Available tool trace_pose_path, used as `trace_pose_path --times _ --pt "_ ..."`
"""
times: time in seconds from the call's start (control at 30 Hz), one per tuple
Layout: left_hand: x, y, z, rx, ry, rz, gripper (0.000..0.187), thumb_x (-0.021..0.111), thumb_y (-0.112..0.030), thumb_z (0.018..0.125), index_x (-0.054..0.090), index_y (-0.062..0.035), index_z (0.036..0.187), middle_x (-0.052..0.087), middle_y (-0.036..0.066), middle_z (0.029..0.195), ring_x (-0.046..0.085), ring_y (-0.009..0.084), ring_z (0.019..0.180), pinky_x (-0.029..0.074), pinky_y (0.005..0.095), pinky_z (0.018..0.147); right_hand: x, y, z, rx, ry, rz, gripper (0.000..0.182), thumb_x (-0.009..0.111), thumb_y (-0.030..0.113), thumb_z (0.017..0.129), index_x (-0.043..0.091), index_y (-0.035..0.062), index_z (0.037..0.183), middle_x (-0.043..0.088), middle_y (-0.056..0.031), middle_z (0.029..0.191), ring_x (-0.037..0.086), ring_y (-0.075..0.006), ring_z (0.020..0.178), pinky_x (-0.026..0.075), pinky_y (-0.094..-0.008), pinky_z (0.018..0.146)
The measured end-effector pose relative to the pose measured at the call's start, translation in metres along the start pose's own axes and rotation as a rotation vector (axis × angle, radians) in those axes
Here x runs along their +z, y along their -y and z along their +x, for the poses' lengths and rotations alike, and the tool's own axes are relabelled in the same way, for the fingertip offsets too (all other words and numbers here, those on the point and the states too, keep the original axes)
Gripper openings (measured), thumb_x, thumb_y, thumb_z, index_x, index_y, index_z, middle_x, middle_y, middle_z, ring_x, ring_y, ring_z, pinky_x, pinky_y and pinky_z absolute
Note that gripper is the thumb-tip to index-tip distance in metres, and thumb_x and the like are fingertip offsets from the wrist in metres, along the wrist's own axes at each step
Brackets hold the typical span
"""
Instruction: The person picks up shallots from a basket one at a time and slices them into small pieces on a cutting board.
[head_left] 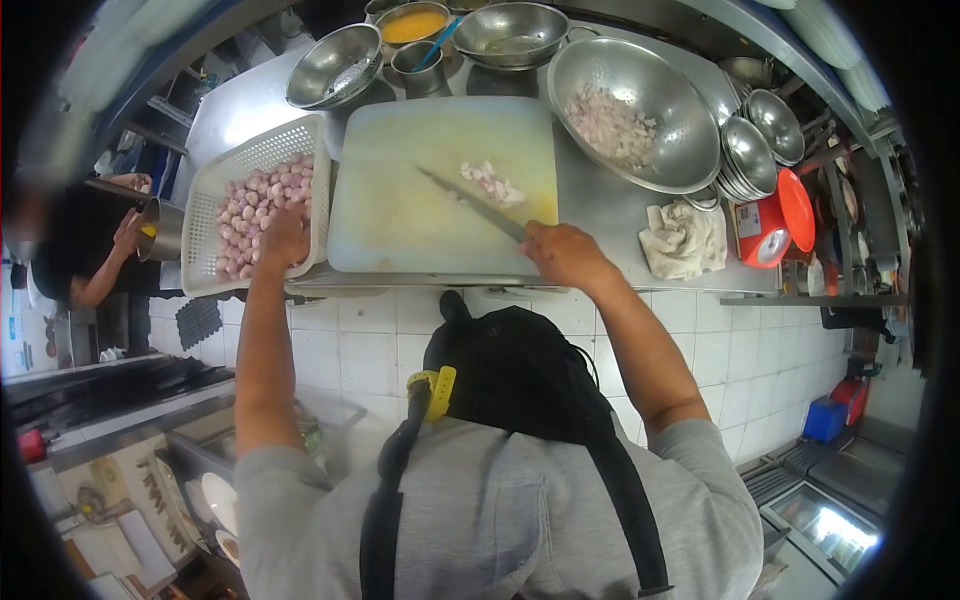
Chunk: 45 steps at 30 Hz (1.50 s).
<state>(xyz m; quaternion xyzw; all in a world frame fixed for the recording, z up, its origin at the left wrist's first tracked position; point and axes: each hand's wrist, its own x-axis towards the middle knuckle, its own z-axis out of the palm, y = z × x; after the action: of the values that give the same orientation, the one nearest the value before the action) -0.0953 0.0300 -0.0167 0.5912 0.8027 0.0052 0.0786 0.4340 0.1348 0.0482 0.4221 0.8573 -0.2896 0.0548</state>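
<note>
My right hand (568,254) is wrapped round the handle of a knife (478,206), whose blade lies low over the white cutting board (400,190). Beside the blade is a small pile of chopped shallot (491,184). My left hand (285,240) reaches into a white perforated basket (200,215) among whole peeled shallots (243,208). Its fingers are bent down into them, and what they hold, if anything, is hidden. Chopped pieces (612,122) lie in the large metal colander (680,130) at the right.
A crumpled cloth (683,240) and a red scale (762,235) are on the right, near stacked metal bowls (745,160). Along the back stand a colander (335,68), a metal cup (418,75) and a bowl of yellow liquid (414,26). A co-worker's hand (127,232) is at the left.
</note>
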Motion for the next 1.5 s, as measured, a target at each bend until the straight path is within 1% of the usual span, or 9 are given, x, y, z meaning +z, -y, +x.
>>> trace_pose_path --times 0.37,0.5,0.6,0.67,0.77,0.97,1.17,1.27,1.5 --pt "-0.030 -0.027 -0.014 -0.011 -0.229 -0.195 0.028 0.071 -0.020 0.089 0.070 -0.0056 0.112 0.074 0.019 0.106 0.070 0.0408 0.099 0.055 0.0485 0.087 0.009 0.007 -0.013 0.111 -0.014 0.014 0.027 0.055 0.029 0.105 0.058 0.0039 0.113 0.073 -0.0226 0.098 0.069 -0.0438 0.104 0.053 -0.0551 0.090" --pt "-0.023 -0.003 0.004 -0.047 -0.546 -0.389 0.022 0.072 -0.014 0.090 0.070 -0.0057 0.110 0.074 0.018 0.099 0.072 0.0345 0.092 0.055 0.0439 0.082 0.016 0.004 -0.015 0.108 -0.050 0.033 0.026 0.055 0.028 0.105 0.057 0.0033 0.113 0.073 -0.0235 0.098 0.070 -0.0446 0.101 0.053 -0.0555 0.089" --pt "-0.042 -0.139 -0.019 0.144 -0.555 -0.589 0.034 0.066 -0.001 0.090 0.064 -0.0082 0.123 0.070 0.014 0.110 0.070 0.0288 0.098 0.057 0.0399 0.084 0.015 0.008 -0.017 0.084 -0.066 0.023 0.026 0.054 0.028 0.106 0.057 0.0033 0.114 0.073 -0.0235 0.098 0.070 -0.0448 0.100 0.053 -0.0558 0.090" --pt "-0.015 -0.200 -0.018 0.536 -0.580 -0.584 0.032 0.065 0.003 0.089 0.067 -0.0090 0.118 0.066 0.015 0.114 0.069 0.0311 0.100 0.058 0.0375 0.082 0.011 0.019 -0.016 0.080 -0.052 0.026 0.026 0.053 0.028 0.106 0.056 0.0033 0.115 0.073 -0.0236 0.099 0.070 -0.0445 0.100 0.053 -0.0558 0.091" --pt "0.020 -0.247 -0.030 0.385 -0.294 -0.777 0.033 0.073 -0.004 0.086 0.068 -0.0093 0.118 0.067 0.014 0.113 0.064 0.0371 0.106 0.053 0.0456 0.088 0.008 0.031 -0.015 0.123 -0.012 0.026 0.027 0.052 0.028 0.106 0.056 0.0031 0.115 0.074 -0.0240 0.100 0.070 -0.0441 0.102 0.053 -0.0558 0.092" --pt "0.050 -0.248 -0.032 0.421 -0.555 -0.604 0.035 0.078 -0.012 0.086 0.070 -0.0073 0.121 0.071 0.016 0.112 0.065 0.0397 0.105 0.050 0.0479 0.093 0.020 0.027 -0.016 0.173 0.001 0.062 0.026 0.051 0.026 0.107 0.055 0.0024 0.116 0.074 -0.0255 0.104 0.070 -0.0451 0.105 0.053 -0.0559 0.092" --pt "0.045 -0.254 -0.035 0.343 -0.485 -0.777 0.028 0.076 -0.011 0.088 0.071 -0.0073 0.116 0.072 0.013 0.105 0.064 0.0376 0.103 0.048 0.0484 0.091 0.019 0.028 -0.016 0.172 -0.015 0.059 0.026 0.051 0.026 0.107 0.055 0.0019 0.115 0.074 -0.0261 0.102 0.071 -0.0456 0.104 0.054 -0.0556 0.092" --pt "0.053 -0.247 -0.027 0.488 -0.602 -0.548 0.028 0.073 -0.013 0.091 0.072 -0.0074 0.118 0.072 0.014 0.103 0.065 0.0369 0.103 0.047 0.0493 0.093 0.018 0.028 -0.018 0.147 -0.029 0.043 0.025 0.052 0.025 0.107 0.055 0.0012 0.114 0.074 -0.0255 0.100 0.072 -0.0447 0.102 0.055 -0.0551 0.090" --pt "0.065 -0.244 -0.027 0.296 -0.693 -0.611 0.021 0.071 -0.008 0.088 0.072 -0.0076 0.109 0.072 0.013 0.097 0.066 0.0358 0.099 0.048 0.0486 0.090 0.022 0.028 -0.031 0.043 -0.074 -0.045 0.022 0.055 0.021 0.105 0.056 0.0002 0.111 0.074 -0.0236 0.092 0.073 -0.0427 0.094 0.056 -0.0545 0.083"
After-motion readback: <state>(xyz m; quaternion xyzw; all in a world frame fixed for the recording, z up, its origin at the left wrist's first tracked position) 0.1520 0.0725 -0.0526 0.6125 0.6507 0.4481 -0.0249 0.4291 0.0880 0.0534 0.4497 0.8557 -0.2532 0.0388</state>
